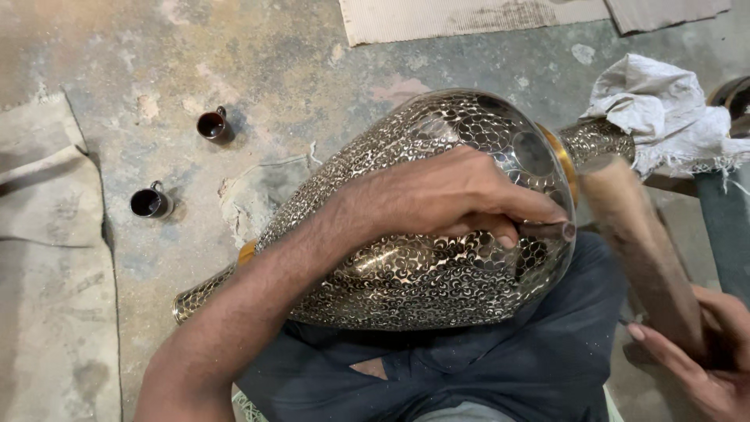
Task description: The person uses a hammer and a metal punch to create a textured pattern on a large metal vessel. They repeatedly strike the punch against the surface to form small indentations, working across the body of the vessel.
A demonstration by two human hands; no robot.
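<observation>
1. Left hand (453, 195) lies over the vase (422, 234) on the lap, fingers pinching a punch (551, 230) against its belly.
2. Right hand (703, 352) grips a mallet (637, 242), fingers wrapped round its handle.
3. Hammered scale pattern already covers nearly all the visible surface; little seems left.

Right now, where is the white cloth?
In the head view, the white cloth lies at the upper right, draped over the neck end of the patterned metal vase.
</observation>
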